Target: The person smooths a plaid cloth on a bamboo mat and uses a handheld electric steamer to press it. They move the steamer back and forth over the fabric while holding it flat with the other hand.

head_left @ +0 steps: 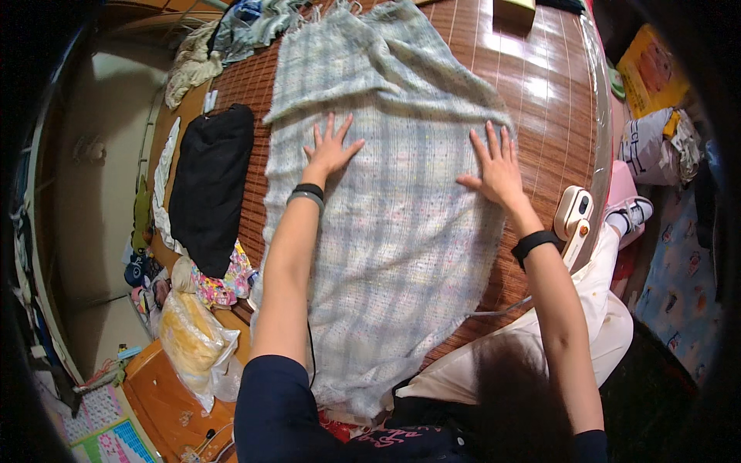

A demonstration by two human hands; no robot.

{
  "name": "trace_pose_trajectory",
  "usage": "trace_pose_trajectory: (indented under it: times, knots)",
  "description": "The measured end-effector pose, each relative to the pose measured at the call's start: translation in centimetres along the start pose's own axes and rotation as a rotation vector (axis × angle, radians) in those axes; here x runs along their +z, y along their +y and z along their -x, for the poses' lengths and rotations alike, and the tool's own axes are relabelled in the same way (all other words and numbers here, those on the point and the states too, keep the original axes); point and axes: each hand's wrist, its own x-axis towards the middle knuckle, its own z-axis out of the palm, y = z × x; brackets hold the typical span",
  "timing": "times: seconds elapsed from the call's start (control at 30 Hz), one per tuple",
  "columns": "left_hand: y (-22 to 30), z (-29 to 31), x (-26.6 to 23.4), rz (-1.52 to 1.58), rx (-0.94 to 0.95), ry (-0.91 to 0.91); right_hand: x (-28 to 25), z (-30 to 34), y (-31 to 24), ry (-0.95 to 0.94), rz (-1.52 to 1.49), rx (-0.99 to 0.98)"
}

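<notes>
A long plaid scarf point(397, 231) in pale grey, white and soft blue, fringed at its far end, lies spread before me. Flat on its left side rests my left hand point(330, 151), fingers spread, holding nothing. My right hand point(498, 171) presses flat near the right edge with its fingers stretched out and thumb pointing left. Folds and ripples cross the cloth beyond both hands; the part between them is smoother. Right of my right forearm, a white handheld appliance point(575, 212), resembling a garment steamer, lies on the brown slatted mat point(540, 127).
Folded black cloth point(212, 185) lies left of the scarf, with heaped clothes point(251, 31) at the far left. A plastic bag of yellow cloth point(189, 336) sits near left. At the far right edge stands a box point(515, 11). A thin cord point(502, 311) runs beside my leg in white trousers.
</notes>
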Motion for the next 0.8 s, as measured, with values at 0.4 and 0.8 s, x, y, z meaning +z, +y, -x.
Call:
trace_pose_trajectory:
  times: [0.4,0.8]
  knots:
    - [1.9,3.8,1.3,0.202,0.098,0.545,-3.9,8.2,-7.5,0.053,-0.075,-0.035]
    - [-4.6,35.2,15.1,0.065,-0.535,0.322,-3.2,28.7,-8.2,-0.517,0.184,-0.164]
